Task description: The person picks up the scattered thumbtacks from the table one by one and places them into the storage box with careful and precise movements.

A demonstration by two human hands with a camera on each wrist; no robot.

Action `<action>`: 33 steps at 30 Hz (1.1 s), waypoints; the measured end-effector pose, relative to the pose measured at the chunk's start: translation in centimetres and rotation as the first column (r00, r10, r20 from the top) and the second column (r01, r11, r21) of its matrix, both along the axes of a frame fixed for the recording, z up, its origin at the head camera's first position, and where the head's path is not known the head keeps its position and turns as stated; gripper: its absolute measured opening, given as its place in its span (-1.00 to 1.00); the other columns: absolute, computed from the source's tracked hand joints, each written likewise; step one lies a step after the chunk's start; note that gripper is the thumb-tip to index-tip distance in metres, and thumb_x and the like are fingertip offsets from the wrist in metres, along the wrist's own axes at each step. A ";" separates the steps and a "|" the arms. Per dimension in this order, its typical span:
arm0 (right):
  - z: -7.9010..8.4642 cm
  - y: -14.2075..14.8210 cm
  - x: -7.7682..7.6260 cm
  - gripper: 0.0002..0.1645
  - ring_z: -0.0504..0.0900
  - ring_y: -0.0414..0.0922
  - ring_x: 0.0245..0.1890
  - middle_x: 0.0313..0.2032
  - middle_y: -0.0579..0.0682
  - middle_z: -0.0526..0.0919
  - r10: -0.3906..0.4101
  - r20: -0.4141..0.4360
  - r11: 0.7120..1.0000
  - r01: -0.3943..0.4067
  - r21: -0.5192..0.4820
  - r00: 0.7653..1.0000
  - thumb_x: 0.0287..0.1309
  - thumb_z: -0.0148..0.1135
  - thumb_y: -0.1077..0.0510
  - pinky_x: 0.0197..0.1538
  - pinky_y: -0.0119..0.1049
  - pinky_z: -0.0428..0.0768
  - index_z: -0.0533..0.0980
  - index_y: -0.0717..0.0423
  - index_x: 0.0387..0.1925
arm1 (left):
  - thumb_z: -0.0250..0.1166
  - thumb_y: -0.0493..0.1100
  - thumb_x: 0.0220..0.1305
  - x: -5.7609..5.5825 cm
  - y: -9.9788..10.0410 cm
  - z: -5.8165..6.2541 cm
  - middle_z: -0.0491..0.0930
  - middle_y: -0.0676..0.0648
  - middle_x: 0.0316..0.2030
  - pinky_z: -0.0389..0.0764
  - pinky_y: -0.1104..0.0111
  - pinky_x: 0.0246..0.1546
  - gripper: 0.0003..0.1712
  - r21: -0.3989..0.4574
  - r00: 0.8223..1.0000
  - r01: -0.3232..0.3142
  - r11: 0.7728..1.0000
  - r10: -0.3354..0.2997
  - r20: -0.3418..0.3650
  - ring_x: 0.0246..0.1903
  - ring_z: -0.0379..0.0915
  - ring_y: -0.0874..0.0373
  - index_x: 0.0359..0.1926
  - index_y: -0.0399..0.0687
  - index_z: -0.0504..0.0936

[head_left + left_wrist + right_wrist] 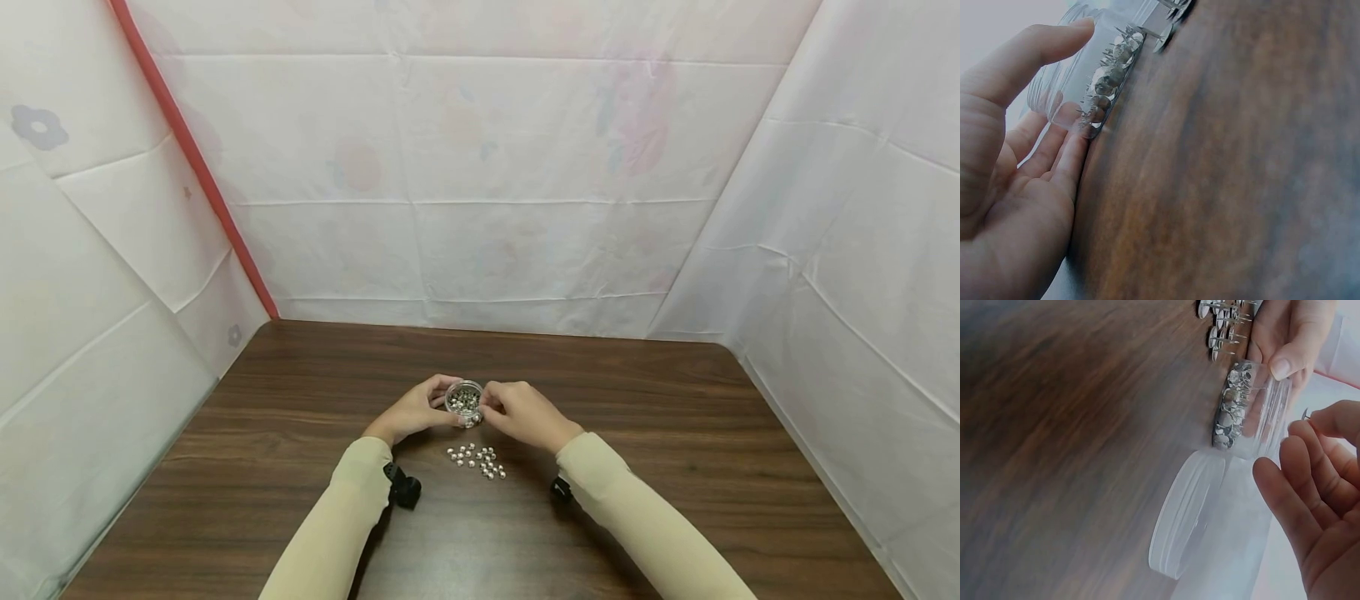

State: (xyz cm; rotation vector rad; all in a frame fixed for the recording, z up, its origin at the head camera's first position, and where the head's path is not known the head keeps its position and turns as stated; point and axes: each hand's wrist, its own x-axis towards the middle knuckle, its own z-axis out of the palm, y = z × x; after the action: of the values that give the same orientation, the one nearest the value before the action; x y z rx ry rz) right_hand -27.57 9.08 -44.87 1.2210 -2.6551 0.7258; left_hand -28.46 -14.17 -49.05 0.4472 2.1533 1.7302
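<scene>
A clear plastic jar (463,398) stands on the table with many silver thumbtacks (1229,419) heaped in its bottom. My left hand (416,410) holds the jar from the left, thumb on the near side and fingers round the far side. Just right of the jar's mouth, my right hand (528,414) pinches a single thumbtack (1305,414) between thumb and forefinger; its other fingers are loosely bent. A round clear lid (1188,515) lies beside the jar in the right wrist view; I cannot make it out in the head view.
Several loose thumbtacks (491,475) are spread on the brown wooden table (637,400) between my forearms, and those in the right wrist view have their pins up. White patterned sheets (525,167) enclose the table at the back and both sides.
</scene>
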 end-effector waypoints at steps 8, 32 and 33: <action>-0.3 -0.9 -0.4 -0.92 0.43 -0.39 -0.58 -0.49 -0.23 0.58 -0.037 0.019 0.999 0.037 -0.001 0.999 0.24 0.12 0.11 -0.52 -0.48 0.51 0.54 -0.04 -0.32 | 0.51 -0.13 -0.09 -0.3 0.0 -1.0 0.35 -0.09 0.21 0.21 -0.03 0.28 -0.21 -0.011 0.999 -0.039 0.999 0.039 -0.022 0.27 0.11 -0.02 0.21 0.13 0.36; -0.5 -1.8 -0.8 -0.94 0.42 -0.37 -0.61 -0.51 -0.22 0.58 -0.035 0.016 0.999 0.035 0.038 0.999 0.22 0.14 0.12 -0.54 -0.48 0.48 0.54 -0.05 -0.34 | 0.46 -0.23 -0.03 0.2 -0.1 0.6 0.31 -0.18 0.24 0.22 -0.03 0.28 -0.20 -0.005 1.000 0.006 1.000 -0.006 0.010 0.28 0.06 -0.05 0.25 0.02 0.32; -0.5 -1.7 -0.8 -0.94 0.42 -0.37 -0.61 -0.50 -0.22 0.58 -0.035 0.015 0.999 0.034 0.036 0.999 0.22 0.14 0.12 -0.53 -0.48 0.49 0.54 -0.05 -0.33 | 0.46 -0.22 -0.03 0.0 -0.1 0.3 0.31 -0.17 0.24 0.21 -0.04 0.28 -0.20 -0.003 1.000 0.003 1.000 -0.003 0.007 0.29 0.06 -0.06 0.26 0.03 0.32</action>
State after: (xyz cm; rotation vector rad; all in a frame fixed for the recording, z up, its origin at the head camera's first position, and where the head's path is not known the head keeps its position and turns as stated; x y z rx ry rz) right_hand -28.34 7.35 -45.36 1.1794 -2.7062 0.6880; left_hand -28.41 -14.23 -48.79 0.4421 2.1495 1.7238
